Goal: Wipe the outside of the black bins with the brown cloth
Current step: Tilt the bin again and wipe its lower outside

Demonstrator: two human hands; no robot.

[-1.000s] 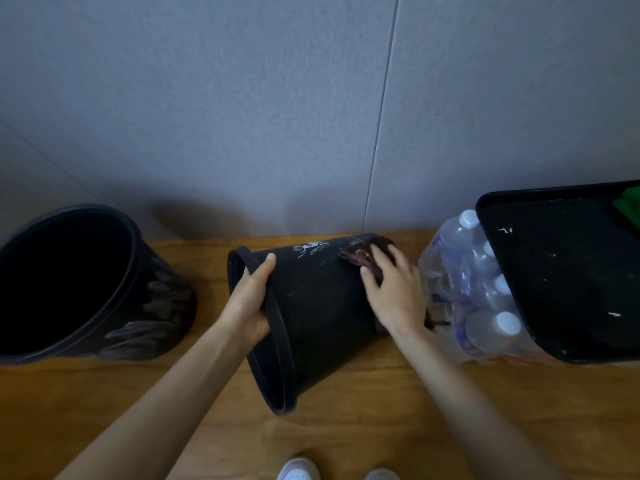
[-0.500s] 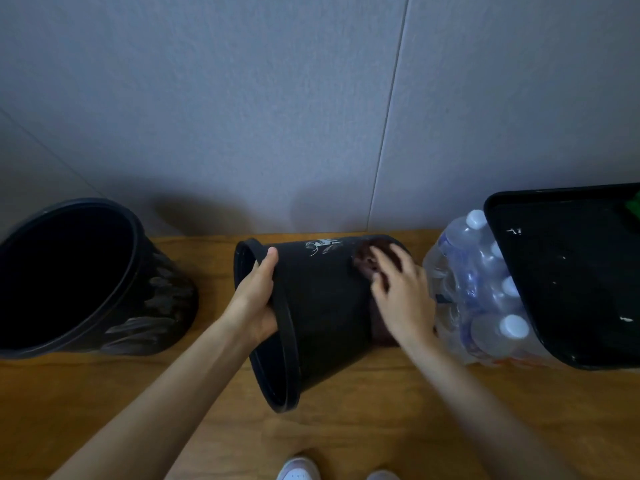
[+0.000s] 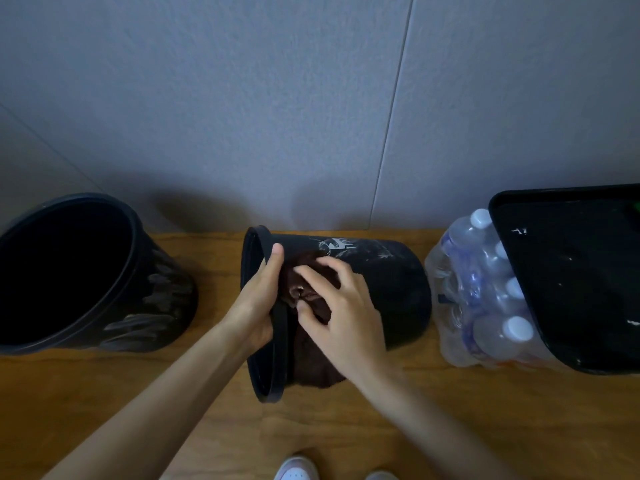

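Observation:
A small black bin lies on its side on the wooden floor, its mouth toward the left. My left hand grips its rim, thumb on top. My right hand presses the brown cloth against the bin's side just behind the rim; the cloth hangs down toward the floor. A larger black bin with pale streaks on its side stands tilted at the left, mouth open toward me.
A shrink-wrapped pack of water bottles sits right of the lying bin. A black rectangular container leans over the pack at the far right. A grey wall rises behind. My white shoes show at the bottom edge.
My right hand has slid the brown cloth from the bin's base end leftward to just behind the rim. The left hand keeps its grip on the rim.

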